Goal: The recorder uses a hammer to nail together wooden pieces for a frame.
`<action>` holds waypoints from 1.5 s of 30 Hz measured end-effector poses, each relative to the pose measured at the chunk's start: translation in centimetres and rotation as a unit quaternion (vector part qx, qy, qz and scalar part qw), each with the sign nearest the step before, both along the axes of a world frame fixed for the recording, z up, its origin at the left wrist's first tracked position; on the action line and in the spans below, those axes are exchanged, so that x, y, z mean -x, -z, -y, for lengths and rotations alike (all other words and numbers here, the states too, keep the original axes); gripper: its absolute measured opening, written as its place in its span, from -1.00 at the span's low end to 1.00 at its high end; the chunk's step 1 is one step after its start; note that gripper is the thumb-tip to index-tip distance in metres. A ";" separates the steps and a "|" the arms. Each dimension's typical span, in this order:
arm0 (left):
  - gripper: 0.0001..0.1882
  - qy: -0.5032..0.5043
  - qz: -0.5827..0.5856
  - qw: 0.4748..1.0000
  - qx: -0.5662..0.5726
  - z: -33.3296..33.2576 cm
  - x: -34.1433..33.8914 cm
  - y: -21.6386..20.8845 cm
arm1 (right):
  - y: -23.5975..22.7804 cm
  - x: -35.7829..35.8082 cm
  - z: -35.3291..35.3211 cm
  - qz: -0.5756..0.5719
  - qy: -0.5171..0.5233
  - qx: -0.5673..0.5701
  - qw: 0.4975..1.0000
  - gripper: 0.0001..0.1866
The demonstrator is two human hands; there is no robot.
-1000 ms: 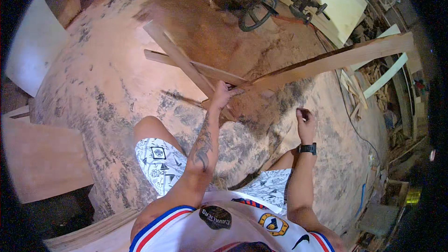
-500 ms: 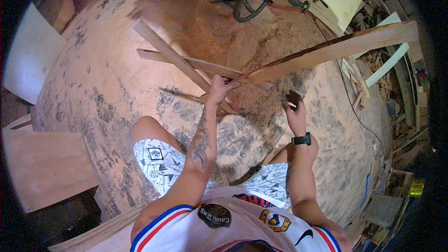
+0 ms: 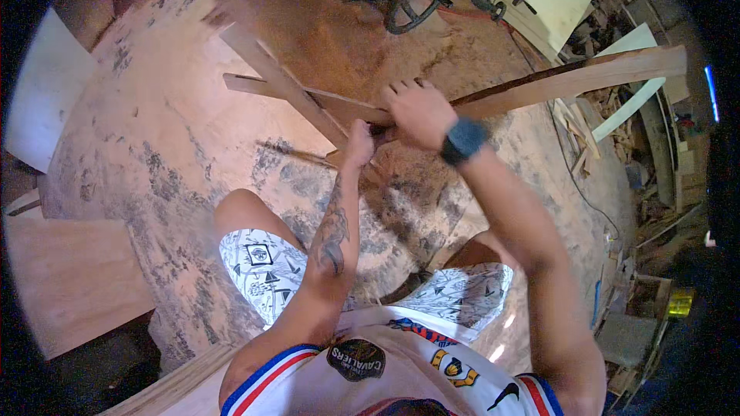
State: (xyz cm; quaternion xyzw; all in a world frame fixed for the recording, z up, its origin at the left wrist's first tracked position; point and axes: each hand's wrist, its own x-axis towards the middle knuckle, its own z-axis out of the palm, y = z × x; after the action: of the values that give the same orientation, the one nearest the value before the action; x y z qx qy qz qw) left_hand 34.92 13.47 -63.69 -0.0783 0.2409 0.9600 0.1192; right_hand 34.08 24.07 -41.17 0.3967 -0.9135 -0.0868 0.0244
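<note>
A long wooden plank [image 3: 570,83] slants up to the right from the middle of the view, and its near end is under my hands. My left hand [image 3: 359,145] is closed around the wood at that end. Over the plank just to the right lies my right hand [image 3: 420,115], back upward, its fingers curled over the far edge; a dark watch is on that wrist. Left of my hands, a wooden strip [image 3: 281,85] crosses a second, thinner strip [image 3: 351,105]. The exact grip under both hands is hidden.
A dark metal machine with a spoked handwheel [image 3: 417,3] stands at the far side. Wood scraps [image 3: 578,135] and a cable [image 3: 580,185] lie to the right. Flat boards [image 3: 77,281] lean at the left. My bent knees flank the dusty, stained floor.
My right hand has moved left and away from me, from open air beside the plank onto its near end. My left hand stays at the joint of the wood.
</note>
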 end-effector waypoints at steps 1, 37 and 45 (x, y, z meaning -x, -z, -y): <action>-0.78 -0.095 -0.071 0.964 0.238 0.2 0.2 1.0 | -0.4 1.7 1.2 0.060 0.022 -0.089 0.994 -0.54; -0.55 -0.048 -0.028 0.880 0.472 -0.9 -0.2 -0.9 | -0.4 -4.0 -1.5 0.006 -0.006 0.055 0.998 -0.79; -0.32 -0.037 -0.070 0.826 0.557 -1.3 0.2 -0.5 | 5.3 -8.5 -16.0 0.079 0.224 0.081 0.968 -0.40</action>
State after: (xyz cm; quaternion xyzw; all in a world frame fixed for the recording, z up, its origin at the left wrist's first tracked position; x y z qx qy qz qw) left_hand 34.67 14.82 -63.15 -0.0730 0.7396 0.6691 0.0022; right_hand 42.55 40.06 -46.47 0.1843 -0.9821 0.0161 -0.0359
